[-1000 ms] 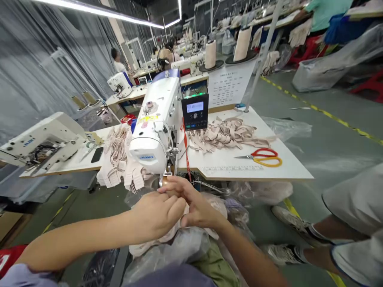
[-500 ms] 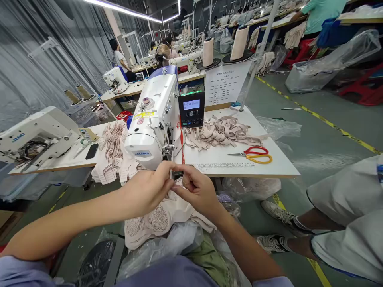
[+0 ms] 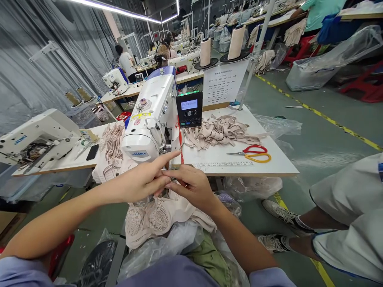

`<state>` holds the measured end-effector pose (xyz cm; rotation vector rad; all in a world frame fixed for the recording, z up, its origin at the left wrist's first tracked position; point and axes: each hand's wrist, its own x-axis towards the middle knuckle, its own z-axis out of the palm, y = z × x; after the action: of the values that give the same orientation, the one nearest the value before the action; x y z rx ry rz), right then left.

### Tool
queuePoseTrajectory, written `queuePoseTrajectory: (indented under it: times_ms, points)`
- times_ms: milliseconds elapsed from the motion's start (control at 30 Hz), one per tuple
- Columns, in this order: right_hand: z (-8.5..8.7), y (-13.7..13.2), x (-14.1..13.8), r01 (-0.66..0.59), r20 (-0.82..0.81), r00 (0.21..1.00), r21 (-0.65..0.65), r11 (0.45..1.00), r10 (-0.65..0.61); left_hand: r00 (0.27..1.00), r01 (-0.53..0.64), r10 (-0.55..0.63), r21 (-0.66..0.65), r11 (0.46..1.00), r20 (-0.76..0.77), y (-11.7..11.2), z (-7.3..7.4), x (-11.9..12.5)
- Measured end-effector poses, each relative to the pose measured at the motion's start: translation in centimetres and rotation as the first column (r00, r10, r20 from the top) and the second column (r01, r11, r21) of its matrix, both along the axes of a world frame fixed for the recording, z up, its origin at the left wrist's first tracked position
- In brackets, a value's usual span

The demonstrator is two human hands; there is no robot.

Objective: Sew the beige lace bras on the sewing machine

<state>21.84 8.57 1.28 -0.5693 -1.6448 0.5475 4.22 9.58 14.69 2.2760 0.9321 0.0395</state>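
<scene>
My left hand (image 3: 143, 179) and my right hand (image 3: 191, 186) meet just below the head of a white sewing machine (image 3: 151, 121). Both pinch something small between their fingertips; I cannot make out what it is. The left forefinger points out toward the table edge. A beige lace garment (image 3: 155, 217) hangs under my hands and lies over clear plastic on my lap.
A pile of beige straps (image 3: 221, 131) and red-and-yellow scissors (image 3: 254, 153) lie on the white table (image 3: 269, 167). A control panel (image 3: 189, 109) stands beside the machine. A second machine (image 3: 36, 137) is at left. Another person's legs (image 3: 329, 219) are at right.
My hands rose from the lap up to the machine's needle area and closed into a fingertip pinch. The lace garment came into view below them.
</scene>
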Motion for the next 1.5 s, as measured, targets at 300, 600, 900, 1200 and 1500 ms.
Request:
queuePoseTrajectory:
  times_ms: [300, 600, 900, 1200, 1500]
  points:
    - [0.2, -0.1, -0.4, -0.003, -0.161, 0.987, -0.171, 0.985, -0.025, 0.991, -0.026, 0.040, -0.116, 0.993, 0.124, 0.3, -0.3, 0.7]
    - [0.3, 0.4, -0.3, -0.132, -0.301, 0.953, -0.319, 0.938, 0.031, 0.998, -0.004, -0.051, 0.841, 0.541, 0.038, -0.4, -2.4, -1.2]
    - [0.7, 0.3, -0.2, -0.160, -0.286, 0.956, -0.301, 0.940, 0.072, 0.961, 0.139, -0.277, 0.902, 0.409, -0.022, 0.5, -2.6, -0.6]
    - [0.5, 0.1, -0.3, -0.199, -0.322, 0.944, -0.374, 0.906, 0.074, 0.994, 0.044, -0.112, 0.911, 0.410, 0.003, 0.4, -2.9, -0.1]
    - [0.9, 0.3, -0.9, 0.037, -0.206, 0.976, -0.141, 0.989, -0.066, 0.999, -0.038, 0.023, 0.867, 0.497, 0.031, 0.1, -2.5, 0.2]
